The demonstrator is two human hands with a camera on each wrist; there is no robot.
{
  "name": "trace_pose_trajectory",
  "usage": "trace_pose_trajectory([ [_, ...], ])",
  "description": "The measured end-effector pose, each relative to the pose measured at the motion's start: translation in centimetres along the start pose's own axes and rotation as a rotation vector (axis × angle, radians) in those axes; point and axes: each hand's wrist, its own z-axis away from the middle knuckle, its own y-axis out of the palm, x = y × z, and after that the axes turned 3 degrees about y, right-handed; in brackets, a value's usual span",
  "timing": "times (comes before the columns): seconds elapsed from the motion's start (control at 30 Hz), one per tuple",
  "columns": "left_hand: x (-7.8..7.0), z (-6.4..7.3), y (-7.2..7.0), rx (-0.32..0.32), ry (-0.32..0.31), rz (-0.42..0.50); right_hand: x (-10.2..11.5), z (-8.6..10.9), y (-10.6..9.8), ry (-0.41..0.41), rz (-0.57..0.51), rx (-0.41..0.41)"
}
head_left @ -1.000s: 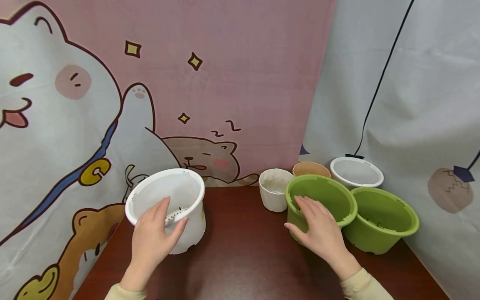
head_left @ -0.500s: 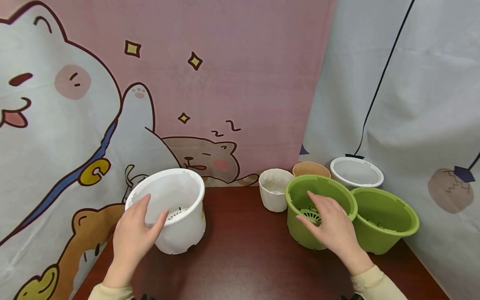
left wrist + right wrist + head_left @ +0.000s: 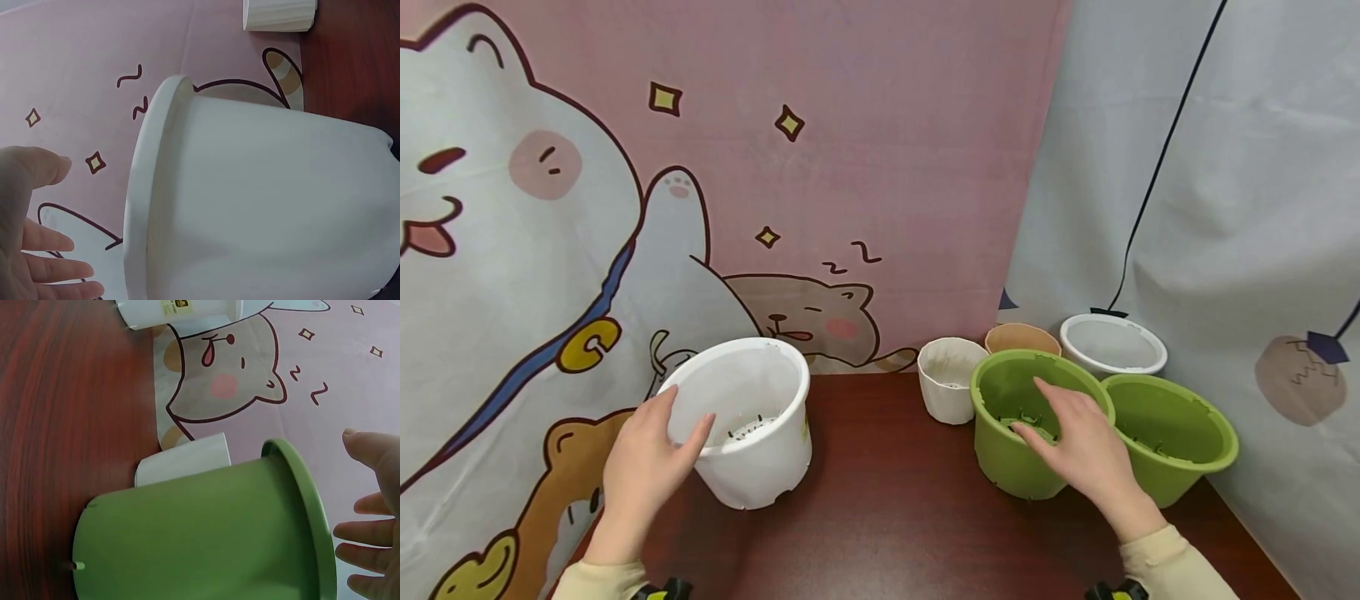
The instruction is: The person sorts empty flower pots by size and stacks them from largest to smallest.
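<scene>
My left hand (image 3: 643, 467) hovers at the near left rim of a large white plastic flowerpot (image 3: 760, 467), thumb and fingers spread and holding nothing. In the left wrist view the white pot's side fills the right half, with the left hand's fingers apart from its rim. Over the near right rim of a green flowerpot (image 3: 1011, 458) is my right hand (image 3: 1086, 450), its fingers relaxed and apart. The right wrist view has that hand just beyond the green pot's rim, gripping nothing. Slotted drainage bottoms show inside both pots.
A second green pot (image 3: 1150, 475) stands right of the first. Behind are a small white faceted pot (image 3: 947, 404), a terracotta-coloured pot (image 3: 1022, 337) and another white pot (image 3: 1112, 367). All stand on a dark red wooden table (image 3: 865, 517) before a cartoon-printed cloth (image 3: 887, 167).
My left hand has moved left and slightly down, away from the white pot's middle. My right hand has drifted right and slightly down across the green pot. The pots have stayed in place.
</scene>
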Motion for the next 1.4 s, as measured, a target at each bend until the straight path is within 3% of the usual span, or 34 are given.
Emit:
trace_pose_trajectory([
  [0.4,2.2,-1.0,-0.7,0.145,-0.101,0.02,-1.7,-0.5,-1.3,0.041,0.013,0.028],
  [0.77,3.9,-1.9,-0.6,0.239,-0.129,0.058,-3.5,-0.9,-1.8,0.066,0.018,0.056],
  [1.07,4.9,-1.9,-0.4,0.327,-0.206,0.062,-4.8,-1.3,-2.2,0.082,0.035,0.101],
  [1.4,5.7,-2.1,-0.2,0.425,-0.337,0.157,-6.1,-1.7,-2.4,0.104,0.039,0.174],
])
